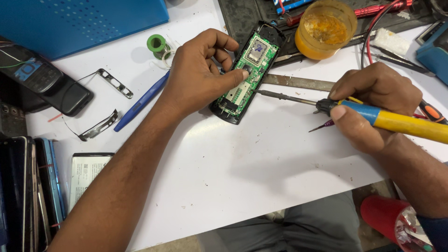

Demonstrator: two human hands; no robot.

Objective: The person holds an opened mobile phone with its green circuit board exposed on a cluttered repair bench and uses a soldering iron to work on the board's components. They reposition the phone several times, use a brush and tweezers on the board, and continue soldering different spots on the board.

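Right hand [373,109] closed around yellow-and-blue-handled soldering iron [396,120], thin purple-tipped probe [322,125] also tucked in fingers; metal tip just beside board's lower right edge, contact not clear. Left hand [198,72] closed on opened black handset shell with green circuit board [247,70], thumb pressing board's middle, pinning it to white tabletop [242,168]. Progress, judged: back already off, board exposed; joint work apparently under way, shell not yet reclosed. Nearby: amber flux jar [324,30], green solder-wire spool [157,44], blue plastic pry tool [140,102], loose metal frame pieces [114,84].
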